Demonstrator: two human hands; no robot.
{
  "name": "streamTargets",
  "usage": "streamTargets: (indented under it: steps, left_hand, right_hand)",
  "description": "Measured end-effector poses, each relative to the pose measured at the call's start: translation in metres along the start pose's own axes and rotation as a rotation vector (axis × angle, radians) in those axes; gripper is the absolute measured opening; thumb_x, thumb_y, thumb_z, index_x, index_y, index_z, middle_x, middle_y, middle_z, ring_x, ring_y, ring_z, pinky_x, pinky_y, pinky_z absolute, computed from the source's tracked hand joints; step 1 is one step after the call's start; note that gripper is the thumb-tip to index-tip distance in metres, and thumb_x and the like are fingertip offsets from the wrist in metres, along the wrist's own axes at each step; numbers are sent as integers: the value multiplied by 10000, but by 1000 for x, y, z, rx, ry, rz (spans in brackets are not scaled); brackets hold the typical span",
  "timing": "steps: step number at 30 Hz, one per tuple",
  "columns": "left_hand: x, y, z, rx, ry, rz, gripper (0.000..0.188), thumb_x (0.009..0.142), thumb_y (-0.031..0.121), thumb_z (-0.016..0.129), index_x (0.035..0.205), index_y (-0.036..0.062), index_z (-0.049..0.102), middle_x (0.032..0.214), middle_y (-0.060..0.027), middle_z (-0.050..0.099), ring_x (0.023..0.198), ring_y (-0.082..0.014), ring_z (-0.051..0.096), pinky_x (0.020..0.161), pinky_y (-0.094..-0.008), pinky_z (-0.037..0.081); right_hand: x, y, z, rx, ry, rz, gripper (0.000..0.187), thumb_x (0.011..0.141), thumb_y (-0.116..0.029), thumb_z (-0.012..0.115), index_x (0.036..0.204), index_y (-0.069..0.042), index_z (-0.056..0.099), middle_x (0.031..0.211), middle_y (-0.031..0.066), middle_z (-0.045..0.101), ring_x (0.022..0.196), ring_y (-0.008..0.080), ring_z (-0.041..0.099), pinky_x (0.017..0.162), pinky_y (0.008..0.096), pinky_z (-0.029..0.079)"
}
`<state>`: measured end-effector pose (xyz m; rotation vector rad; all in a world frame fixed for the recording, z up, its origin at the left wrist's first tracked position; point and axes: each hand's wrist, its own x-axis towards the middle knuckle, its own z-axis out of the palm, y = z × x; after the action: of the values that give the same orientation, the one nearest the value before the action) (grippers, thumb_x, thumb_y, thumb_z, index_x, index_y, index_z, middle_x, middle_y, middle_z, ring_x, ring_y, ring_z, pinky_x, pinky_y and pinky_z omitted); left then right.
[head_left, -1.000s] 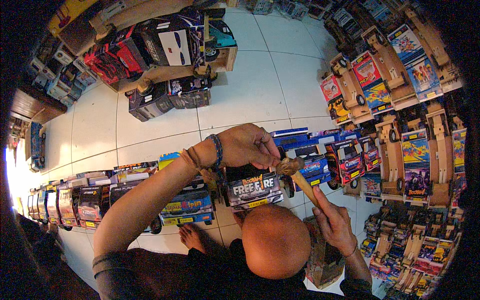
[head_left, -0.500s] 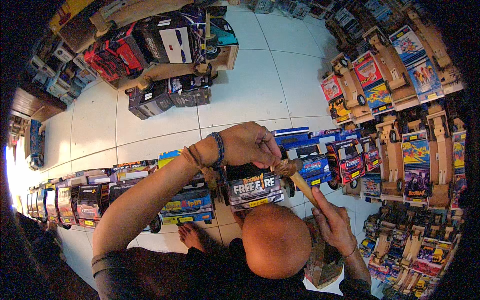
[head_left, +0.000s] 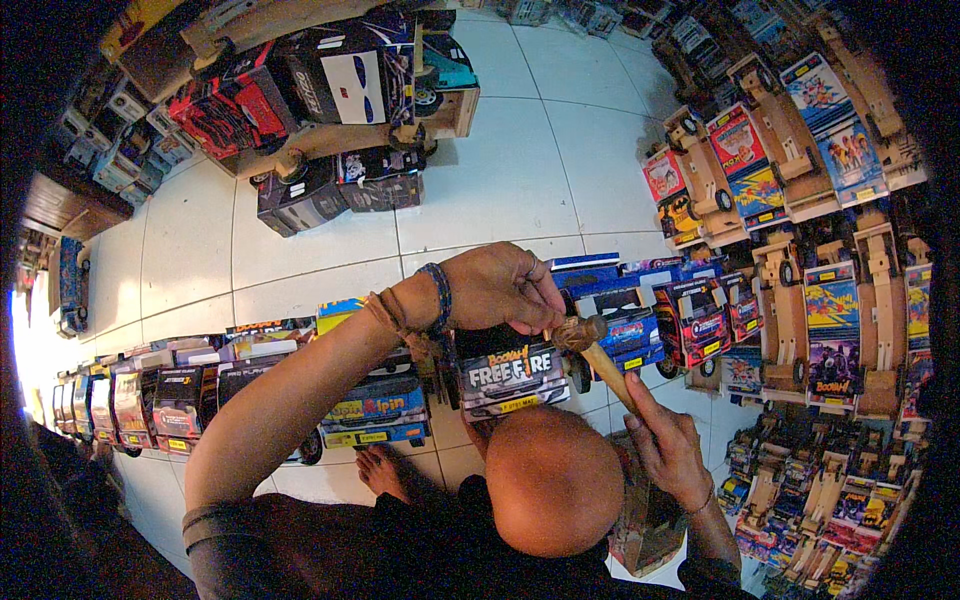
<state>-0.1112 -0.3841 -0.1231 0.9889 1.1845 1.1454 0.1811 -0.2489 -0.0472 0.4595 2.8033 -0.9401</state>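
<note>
Right hand wrapped around the hammer; left hand's fingertips bunched just beside its head, whether pinching anything we couldn't tell. Grey-fronted toy truck stood just near of the left hand, mid-row. We judged the hammer rigid, head-heavy, best gripped low; the truck light, dentable, best steadied by its edges.

The floor is pale tile. A row of toy trucks stands across it, a bare foot beside them. A black truck lies beyond.
</note>
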Motion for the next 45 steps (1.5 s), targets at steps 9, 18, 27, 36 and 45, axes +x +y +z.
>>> streamTargets:
  steps: [9,18,27,36,45]
  left_hand:
    - [-2,4,2,26,30,-39,236,886,170,730,1021,-18,684,886,-83,711,807,-110,666,723,-238,552]
    - [2,0,1,8,15,-56,240,882,169,732,1025,-18,683,892,-79,711,793,-104,662,719,-237,549]
    - [0,0,1,-24,26,-15,231,875,151,732,1025,-19,686,891,-79,710,803,-110,668,729,-239,557]
    - [0,3,0,54,19,-17,239,871,172,743,1009,-16,689,876,-70,708,797,-106,662,720,-236,552]
    - [0,3,2,26,40,-78,303,844,226,785,993,-19,689,871,-76,710,790,-114,664,714,-244,554]
  right_hand:
    - [-1,3,1,-20,-8,-6,596,933,-94,602,1486,-189,401,1261,194,623,1073,387,647,861,430,547]
    - [1,0,1,6,34,-13,598,931,-87,603,1485,-190,402,1220,206,642,1044,399,656,852,434,548]
    - [3,-2,2,-54,38,-80,566,907,0,593,1447,-35,429,1155,249,647,941,391,683,805,405,536]
    - [1,4,3,-9,10,-51,565,941,-105,593,1475,-176,419,1181,222,655,1030,393,663,833,432,552]
    - [-2,5,-4,-248,-162,-55,620,909,-98,615,1485,-144,391,1026,185,698,819,377,698,710,446,563]
